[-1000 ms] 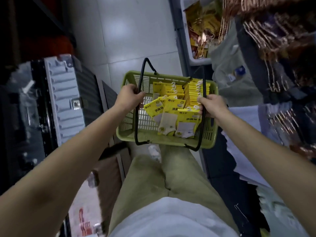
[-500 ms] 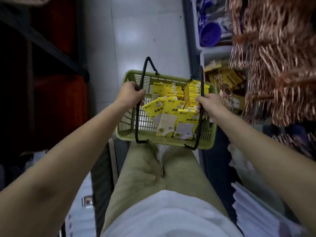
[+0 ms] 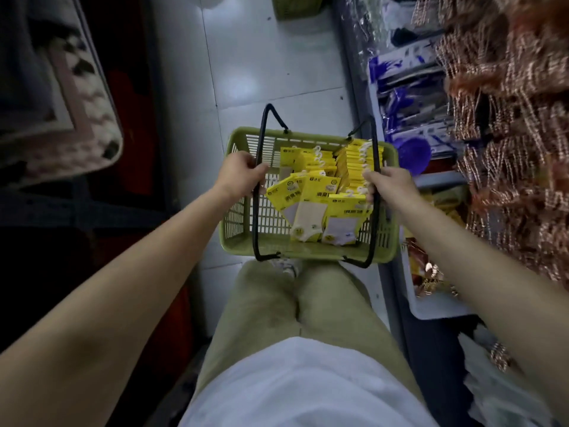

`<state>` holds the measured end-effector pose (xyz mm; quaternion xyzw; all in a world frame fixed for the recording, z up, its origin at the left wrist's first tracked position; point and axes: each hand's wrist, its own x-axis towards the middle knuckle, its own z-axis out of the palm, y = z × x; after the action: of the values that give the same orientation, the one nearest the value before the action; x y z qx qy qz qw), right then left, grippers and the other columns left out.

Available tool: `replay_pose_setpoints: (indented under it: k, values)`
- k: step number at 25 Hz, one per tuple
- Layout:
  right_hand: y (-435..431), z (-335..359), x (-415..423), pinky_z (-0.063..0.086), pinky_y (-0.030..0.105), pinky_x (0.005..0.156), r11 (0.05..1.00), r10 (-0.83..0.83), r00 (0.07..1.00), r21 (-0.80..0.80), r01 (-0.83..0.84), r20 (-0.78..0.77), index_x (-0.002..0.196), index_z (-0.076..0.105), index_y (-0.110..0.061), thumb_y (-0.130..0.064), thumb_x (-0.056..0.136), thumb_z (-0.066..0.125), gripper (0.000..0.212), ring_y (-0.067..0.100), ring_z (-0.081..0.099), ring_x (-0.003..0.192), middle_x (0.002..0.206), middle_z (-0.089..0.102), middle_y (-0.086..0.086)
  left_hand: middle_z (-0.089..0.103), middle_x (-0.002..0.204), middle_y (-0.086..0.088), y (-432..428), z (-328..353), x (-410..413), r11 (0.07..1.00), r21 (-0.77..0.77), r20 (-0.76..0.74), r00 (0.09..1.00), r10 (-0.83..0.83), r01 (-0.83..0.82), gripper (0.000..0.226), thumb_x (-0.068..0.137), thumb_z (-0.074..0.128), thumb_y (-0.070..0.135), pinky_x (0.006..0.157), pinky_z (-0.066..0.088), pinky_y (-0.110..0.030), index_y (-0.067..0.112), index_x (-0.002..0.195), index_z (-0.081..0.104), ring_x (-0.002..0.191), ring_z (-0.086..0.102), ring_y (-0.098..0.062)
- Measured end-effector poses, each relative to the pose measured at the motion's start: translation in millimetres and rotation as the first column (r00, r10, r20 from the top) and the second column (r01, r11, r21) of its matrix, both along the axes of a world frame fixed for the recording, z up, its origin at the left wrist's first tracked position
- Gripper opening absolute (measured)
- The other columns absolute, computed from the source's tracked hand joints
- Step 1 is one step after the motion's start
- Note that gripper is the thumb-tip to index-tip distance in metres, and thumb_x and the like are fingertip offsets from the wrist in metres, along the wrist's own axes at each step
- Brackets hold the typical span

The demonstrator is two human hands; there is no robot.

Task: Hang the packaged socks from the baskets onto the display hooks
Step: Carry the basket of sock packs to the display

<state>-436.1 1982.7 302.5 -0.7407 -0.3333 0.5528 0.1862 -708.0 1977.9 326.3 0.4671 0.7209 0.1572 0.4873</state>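
1. Still, we have both handles: left hand (image 3: pixel 238 174) is curled round the left black handle (image 3: pixel 257 211), right hand (image 3: pixel 389 188) round the right handle (image 3: pixel 374 229).
2. Versus a second ago, the suitcase at left is gone and we see a rolled rug (image 3: pixel 61 103). Purple goods (image 3: pixel 400 97) are now at right.
3. Sock packs (image 3: pixel 311 195) lie in the right half of the green basket (image 3: pixel 234 241). Their yellow headers read roughly "消臭"; the logo is illegible.

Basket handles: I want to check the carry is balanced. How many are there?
2. The left black handle is gripped by the left hand; the right black handle is gripped by the right hand, both raised over the green basket of sock packs.
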Motion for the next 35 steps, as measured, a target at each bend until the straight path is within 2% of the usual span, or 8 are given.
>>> replay_pose_setpoints:
  k: [4, 9, 13, 15, 24, 30, 33, 35]
  values:
    - [113, -5, -37, 0.045, 0.021, 0.043, 1.0, -0.021, 1.0, -0.014, 0.021, -0.003, 0.072, 0.055, -0.018, -0.021, 0.09, 0.058, 0.019, 0.011, 0.054, 0.047, 0.059, 0.053, -0.001, 0.059, 0.068, -0.003, 125, -1, -36, 1.0, -0.007, 0.001, 1.0, 0.021, -0.021, 0.014, 0.093, 0.053, 0.015, 0.047, 0.049, -0.024, 0.002, 0.091, 0.055, 0.046, 0.059, -0.009]
    - [265, -28, -79, 0.043, 0.024, 0.049, 0.998, 0.005, 1.0, -0.06, -0.005, -0.003, 0.073, 0.051, -0.019, -0.021, 0.091, 0.056, 0.02, 0.014, 0.054, 0.053, 0.063, 0.053, 0.0, 0.06, 0.071, -0.004, 274, -17, -66, 0.995, -0.068, -0.005, 0.998, 0.069, -0.069, 0.018, 0.094, 0.053, 0.016, 0.067, 0.055, -0.039, 0.0, 0.099, 0.058, 0.054, 0.06, -0.017]
    - [395, -21, -106, 0.044, 0.027, 0.055, 0.997, 0.04, 0.998, -0.062, -0.037, 0.045, 0.082, 0.053, -0.015, -0.023, 0.09, 0.057, 0.012, 0.014, 0.053, 0.055, 0.064, 0.053, 0.0, 0.062, 0.08, -0.014, 399, -14, -89, 0.994, -0.076, -0.024, 0.997, 0.072, -0.073, 0.015, 0.093, 0.052, 0.017, 0.064, 0.053, -0.038, 0.002, 0.093, 0.056, 0.063, 0.064, -0.026]
    - [452, -13, -121, 0.044, 0.026, 0.053, 0.996, 0.069, 0.996, -0.052, -0.066, 0.056, 0.079, 0.053, -0.016, -0.022, 0.091, 0.056, 0.014, 0.014, 0.054, 0.056, 0.064, 0.054, 0.0, 0.065, 0.083, -0.016, 454, -10, -104, 0.993, -0.077, -0.031, 0.996, 0.084, -0.087, 0.02, 0.094, 0.052, 0.017, 0.07, 0.056, -0.041, -0.002, 0.098, 0.058, 0.072, 0.067, -0.031]
    - [687, -8, -210, 0.046, 0.027, 0.055, 0.996, -0.084, 0.988, 0.016, 0.082, 0.133, 0.072, 0.055, -0.018, -0.022, 0.089, 0.056, 0.018, 0.014, 0.054, 0.054, 0.062, 0.054, 0.0, 0.064, 0.082, -0.011, 716, -14, -205, 0.998, -0.017, 0.025, 0.998, -0.056, 0.056, 0.012, 0.093, 0.053, 0.018, 0.065, 0.058, -0.036, 0.005, 0.093, 0.055, 0.061, 0.064, -0.019]
    - [807, -5, -273, 0.044, 0.029, 0.059, 0.963, -0.268, 0.947, 0.019, 0.27, 0.178, 0.069, 0.051, -0.018, -0.022, 0.089, 0.056, 0.021, 0.012, 0.056, 0.054, 0.062, 0.054, -0.001, 0.061, 0.066, -0.003, 885, -6, -260, 0.983, 0.046, 0.009, 0.984, -0.18, 0.179, 0.014, 0.09, 0.054, 0.014, 0.058, 0.056, -0.033, 0.01, 0.076, 0.055, 0.046, 0.061, -0.009]
    - [868, -10, -294, 0.039, 0.013, 0.04, 0.948, -0.317, 0.933, 0.014, 0.319, 0.172, 0.068, 0.052, -0.015, -0.02, 0.089, 0.056, 0.022, 0.003, 0.053, 0.038, 0.06, 0.054, 0.001, 0.06, 0.062, -0.002, 963, -11, -273, 0.967, 0.065, -0.047, 0.969, -0.242, 0.245, 0.018, 0.088, 0.054, 0.015, 0.059, 0.055, -0.033, 0.013, 0.07, 0.054, 0.044, 0.06, -0.008]
    - [907, -17, -303, 0.032, 0.01, 0.033, 0.943, -0.328, 0.926, 0.01, 0.332, 0.187, 0.065, 0.052, -0.013, -0.02, 0.09, 0.056, 0.026, -0.001, 0.05, 0.032, 0.059, 0.054, 0.002, 0.06, 0.064, -0.002, 1012, -20, -279, 0.95, 0.05, -0.094, 0.949, -0.302, 0.307, 0.015, 0.088, 0.054, 0.017, 0.061, 0.056, -0.034, 0.011, 0.075, 0.056, 0.052, 0.061, -0.013]
